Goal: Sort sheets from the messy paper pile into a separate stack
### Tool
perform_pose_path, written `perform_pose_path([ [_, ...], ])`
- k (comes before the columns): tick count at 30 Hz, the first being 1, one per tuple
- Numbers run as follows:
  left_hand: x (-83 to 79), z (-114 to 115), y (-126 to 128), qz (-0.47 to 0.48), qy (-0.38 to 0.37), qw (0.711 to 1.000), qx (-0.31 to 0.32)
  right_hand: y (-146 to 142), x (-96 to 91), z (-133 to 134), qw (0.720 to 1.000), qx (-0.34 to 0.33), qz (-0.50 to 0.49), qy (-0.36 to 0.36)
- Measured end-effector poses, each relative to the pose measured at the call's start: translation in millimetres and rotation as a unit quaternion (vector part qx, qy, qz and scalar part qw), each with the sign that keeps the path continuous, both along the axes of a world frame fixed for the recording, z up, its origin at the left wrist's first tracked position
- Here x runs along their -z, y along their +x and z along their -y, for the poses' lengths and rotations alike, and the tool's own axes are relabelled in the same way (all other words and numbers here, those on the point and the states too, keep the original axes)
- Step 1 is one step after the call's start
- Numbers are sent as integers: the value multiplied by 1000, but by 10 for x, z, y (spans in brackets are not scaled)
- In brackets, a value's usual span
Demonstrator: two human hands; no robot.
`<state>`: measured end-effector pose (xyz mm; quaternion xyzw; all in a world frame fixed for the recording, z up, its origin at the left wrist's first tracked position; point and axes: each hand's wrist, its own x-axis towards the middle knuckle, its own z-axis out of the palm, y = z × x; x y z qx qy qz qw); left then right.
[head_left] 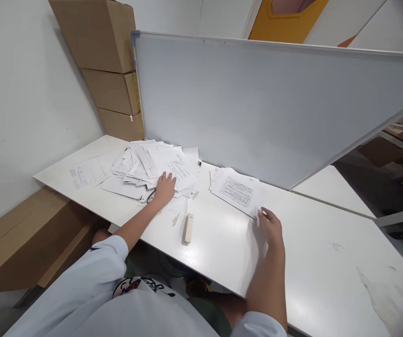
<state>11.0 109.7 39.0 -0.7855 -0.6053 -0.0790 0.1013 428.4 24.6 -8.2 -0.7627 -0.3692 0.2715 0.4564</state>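
While my left hand (165, 188) lies palm down at left of centre in the frame, its fingers (169, 178) are loosely spread on the lower edge of the top sheet of a messy paper pile (141, 164). Those fingers are released, not curled round anything; the printed lines of that sheet show just above and to the right of them, and most of the pile fans out towards the upper left.

Right of centre, a smaller paper stack (237, 189) lies on the white counter (222, 243), its top sheet printed with a block of text. My right hand (270, 226) is at its lower right corner, thumb and forefinger bent at the very tip of the paper, with the rest of the stack reaching away to the upper left. I cannot tell whether these fingers are pinching the corner or only touching it.

Between my two forearms, low in the middle of the frame, a cream stapler (188, 229) lies near the counter's front edge, apart from both hands. A loose sheet (88, 174) lies at the left. Behind the papers stands a whiteboard (257, 103), with stacked cardboard boxes (106, 89) at the upper left.
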Motion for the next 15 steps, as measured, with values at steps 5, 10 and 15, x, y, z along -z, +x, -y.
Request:
perform_pose_path([
  [5, -38, -22, 5, 48, -5, 999, 24, -66, -17, 5, 999, 31, 36, 24],
  [10, -11, 142, 53, 88, 4, 995, 51, -193, -39, 34, 989, 81, 90, 85],
  [15, -7, 340, 191, 133, 23, 983, 121, -821, -117, 63, 984, 40, -66, 159],
])
